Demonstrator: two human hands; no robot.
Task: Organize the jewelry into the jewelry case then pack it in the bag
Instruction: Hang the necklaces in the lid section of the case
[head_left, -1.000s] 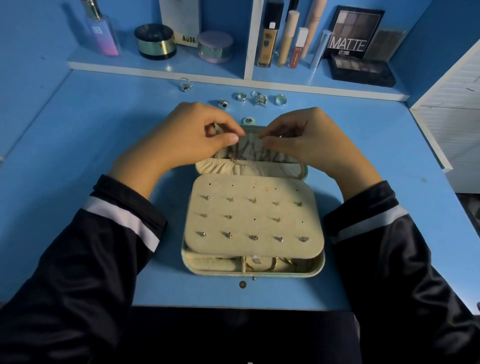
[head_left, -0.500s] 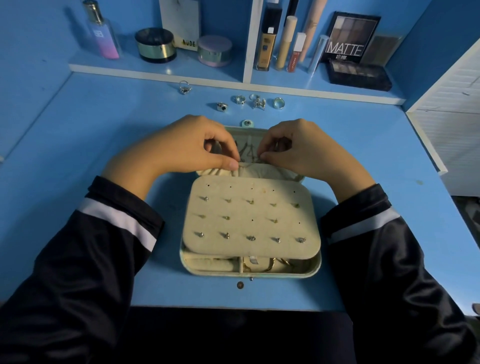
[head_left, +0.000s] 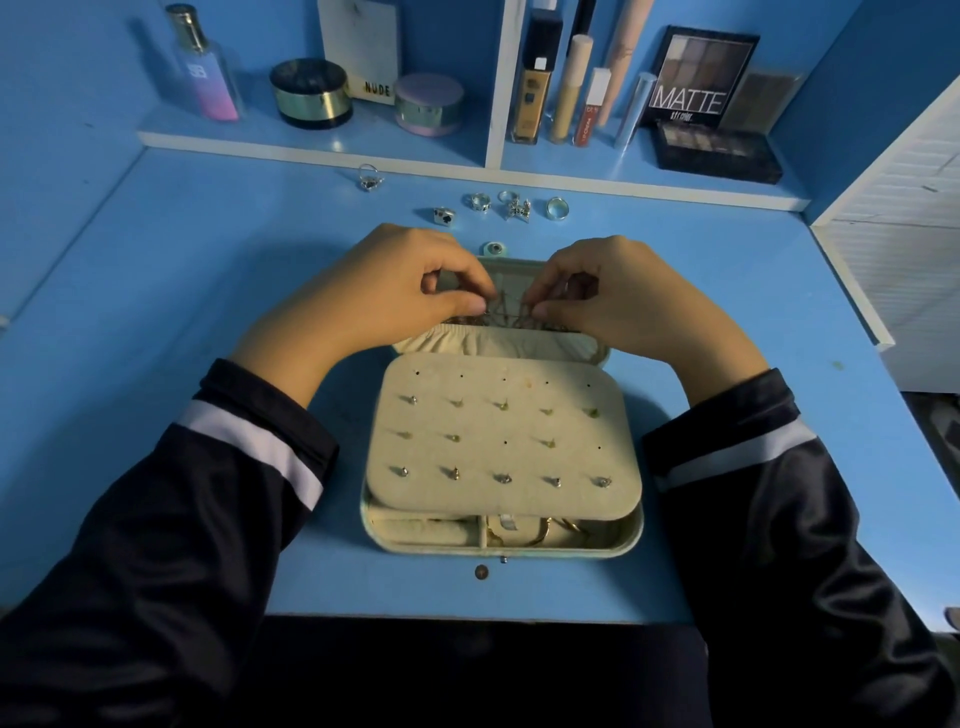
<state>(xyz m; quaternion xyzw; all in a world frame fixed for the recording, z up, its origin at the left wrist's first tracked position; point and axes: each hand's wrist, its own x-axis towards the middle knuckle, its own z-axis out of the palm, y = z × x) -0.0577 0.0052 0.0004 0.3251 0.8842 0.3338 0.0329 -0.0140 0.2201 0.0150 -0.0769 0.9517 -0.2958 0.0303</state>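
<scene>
An open pale-green jewelry case (head_left: 498, 548) lies on the blue desk. Its cream earring panel (head_left: 498, 436) carries several small studs. Behind the panel, thin necklace chains (head_left: 506, 312) hang in the lid above a gathered cream pocket (head_left: 493, 340). My left hand (head_left: 379, 291) and my right hand (head_left: 618, 296) meet over the lid, each pinching the chains between thumb and fingertips. Several silver rings (head_left: 511, 205) lie in a row behind the case, with one more ring (head_left: 370, 177) farther left. Gold pieces (head_left: 545, 530) show in the case's front compartment.
A raised shelf (head_left: 311, 150) at the back holds a perfume bottle (head_left: 205, 67), round jars (head_left: 310, 93), makeup tubes (head_left: 571, 88) and eyeshadow palettes (head_left: 701, 78). A white panel (head_left: 893, 208) borders the desk's right side. A small brown stud (head_left: 481, 572) lies before the case.
Both hands dropped from the lid's top edge toward the pocket, then rose slightly and drew closer together on the chains.
</scene>
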